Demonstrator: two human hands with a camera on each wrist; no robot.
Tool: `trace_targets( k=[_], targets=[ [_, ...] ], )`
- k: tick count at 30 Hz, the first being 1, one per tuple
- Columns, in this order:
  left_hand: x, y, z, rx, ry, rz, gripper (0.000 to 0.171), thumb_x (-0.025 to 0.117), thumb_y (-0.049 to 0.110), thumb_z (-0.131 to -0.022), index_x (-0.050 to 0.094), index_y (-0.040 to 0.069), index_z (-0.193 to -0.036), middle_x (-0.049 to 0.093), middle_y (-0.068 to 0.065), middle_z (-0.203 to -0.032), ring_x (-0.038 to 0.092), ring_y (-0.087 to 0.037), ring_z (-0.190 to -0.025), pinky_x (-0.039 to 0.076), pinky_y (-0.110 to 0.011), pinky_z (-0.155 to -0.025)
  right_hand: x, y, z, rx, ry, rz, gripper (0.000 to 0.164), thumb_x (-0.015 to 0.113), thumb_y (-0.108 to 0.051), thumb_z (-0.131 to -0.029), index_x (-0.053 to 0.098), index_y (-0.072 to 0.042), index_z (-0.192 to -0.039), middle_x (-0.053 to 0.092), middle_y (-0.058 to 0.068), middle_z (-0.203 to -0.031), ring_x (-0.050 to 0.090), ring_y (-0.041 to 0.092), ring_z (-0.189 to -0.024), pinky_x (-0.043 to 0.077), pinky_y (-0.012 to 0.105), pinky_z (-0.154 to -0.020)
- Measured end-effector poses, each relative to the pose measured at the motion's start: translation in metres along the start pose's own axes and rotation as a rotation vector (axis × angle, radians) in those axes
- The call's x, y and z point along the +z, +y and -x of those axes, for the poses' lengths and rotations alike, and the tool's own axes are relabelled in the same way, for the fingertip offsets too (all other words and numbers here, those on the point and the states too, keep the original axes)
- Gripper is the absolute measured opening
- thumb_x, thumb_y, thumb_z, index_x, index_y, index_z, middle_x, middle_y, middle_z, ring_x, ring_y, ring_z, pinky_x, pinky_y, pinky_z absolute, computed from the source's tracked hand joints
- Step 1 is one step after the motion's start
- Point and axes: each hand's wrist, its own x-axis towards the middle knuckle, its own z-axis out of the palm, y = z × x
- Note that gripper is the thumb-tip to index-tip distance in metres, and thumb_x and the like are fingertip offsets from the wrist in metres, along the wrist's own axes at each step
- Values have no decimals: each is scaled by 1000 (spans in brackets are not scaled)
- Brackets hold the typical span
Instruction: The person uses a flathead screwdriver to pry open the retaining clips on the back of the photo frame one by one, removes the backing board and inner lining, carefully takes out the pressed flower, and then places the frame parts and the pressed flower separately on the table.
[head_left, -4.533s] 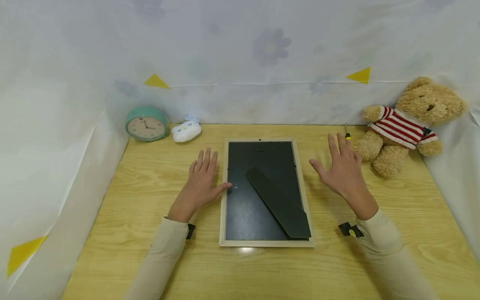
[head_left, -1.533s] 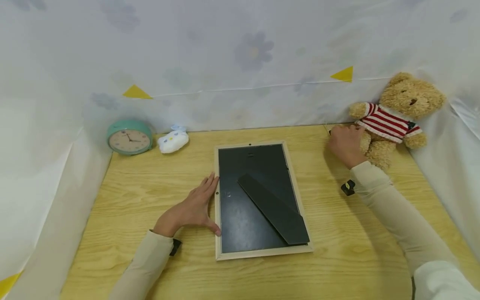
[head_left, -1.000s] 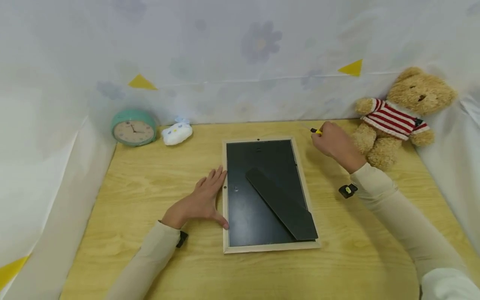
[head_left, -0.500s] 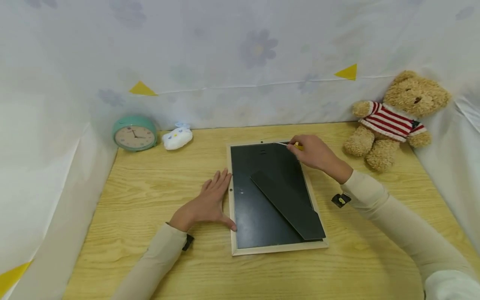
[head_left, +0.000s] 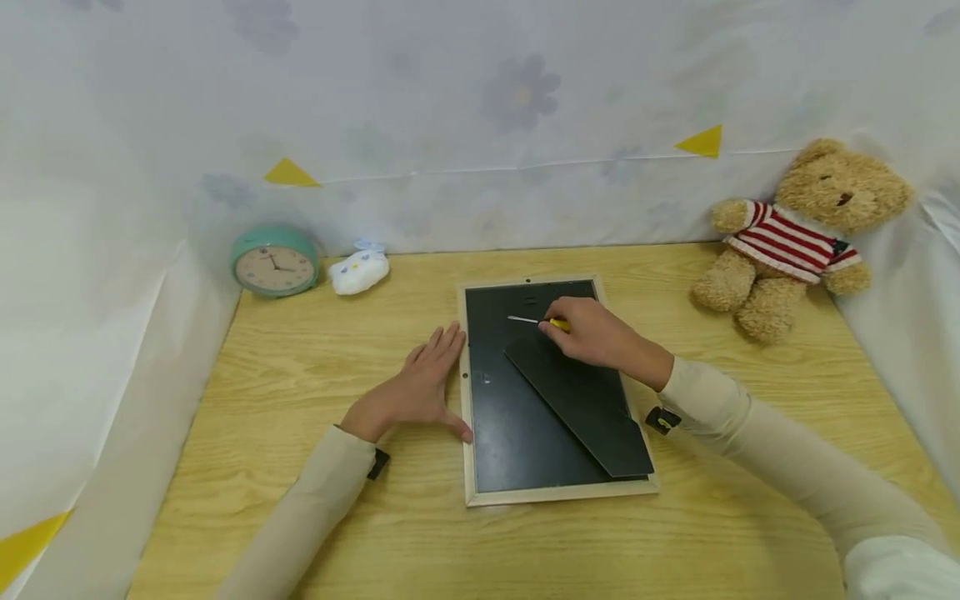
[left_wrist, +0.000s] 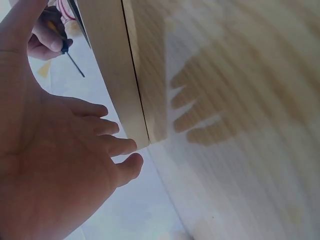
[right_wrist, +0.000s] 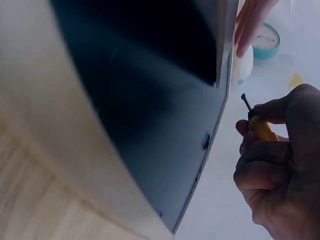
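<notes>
A picture frame [head_left: 555,496] lies back side up on the table, its pale wooden border around a black backing board [head_left: 517,458]. A black easel stand [head_left: 581,408] slants across the board. My right hand [head_left: 596,337] pinches a small screwdriver [head_left: 558,323] with a yellow and black handle; its thin metal shaft points left over the upper part of the backing. In the right wrist view the screwdriver [right_wrist: 262,129] has a flat tip. My left hand [head_left: 416,387] rests along the frame's left edge, fingers spread and thumb against the border.
At the back left stand a teal alarm clock [head_left: 275,262] and a small white plush [head_left: 359,271]. A teddy bear [head_left: 795,237] in a striped sweater sits at the back right. Fabric walls with yellow triangles [head_left: 701,142] enclose the table [head_left: 300,367].
My right hand has picked up the screwdriver from beside the teddy bear and carried it left over the frame, lately lower on the backing. My left hand has settled against the frame's left edge.
</notes>
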Motion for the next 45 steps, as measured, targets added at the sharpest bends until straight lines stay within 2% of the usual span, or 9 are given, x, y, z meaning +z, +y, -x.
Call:
trace_targets(
  k=[13, 21, 28, 34, 40, 45],
  targets=[
    [-1, -2, -6, -11, -9, 20, 148, 89, 65, -57, 3, 2, -160, -7, -13, -167, -4, -38, -152, 11, -58, -119, 11, -23, 4, -10, -62, 79, 24, 64, -22, -98, 72, -1, -106, 69, 11, -97, 63, 19, -75, 55, 39, -70],
    [-1, -1, -7, -2, -12, 22, 148, 89, 66, -57, 4, 2, -160, -8, -13, -167, -4, -39, -152, 12, -59, -118, -3, -33, 9, -41, -79, 101, 22, 65, -21, -98, 72, -2, -106, 68, 10, -95, 61, 17, -71, 54, 36, -66],
    [-4, -1, -7, -20, -22, 24, 148, 88, 67, -57, 4, 2, -160, -7, -14, -167, -3, -40, -152, 13, -59, -118, -14, -44, -5, -4, -43, 38, 23, 65, -20, -98, 72, 0, -106, 70, 12, -95, 61, 17, -69, 54, 37, -67],
    [-3, -2, -7, -21, -15, 26, 147, 88, 67, -57, 5, 2, -160, -6, -13, -167, -1, -40, -152, 13, -58, -119, -2, -46, -14, 43, -83, -27, 25, 64, -22, -99, 72, 0, -109, 70, 10, -97, 60, 16, -70, 54, 37, -68],
    [-3, -3, -6, -13, -17, 26, 147, 87, 69, -58, 4, 3, -160, -6, -12, -167, -1, -40, -152, 13, -59, -119, 10, -44, -15, 63, -91, -21, 26, 63, -22, -99, 72, 0, -110, 70, 11, -100, 62, 16, -73, 55, 38, -72],
    [-3, -4, -6, -12, -18, 20, 147, 86, 69, -58, 4, 3, -160, -6, -12, -167, -1, -40, -152, 13, -59, -118, 16, -45, -16, 64, -88, -14, 26, 64, -22, -98, 72, 0, -109, 70, 11, -98, 61, 17, -72, 54, 37, -70]
  ],
)
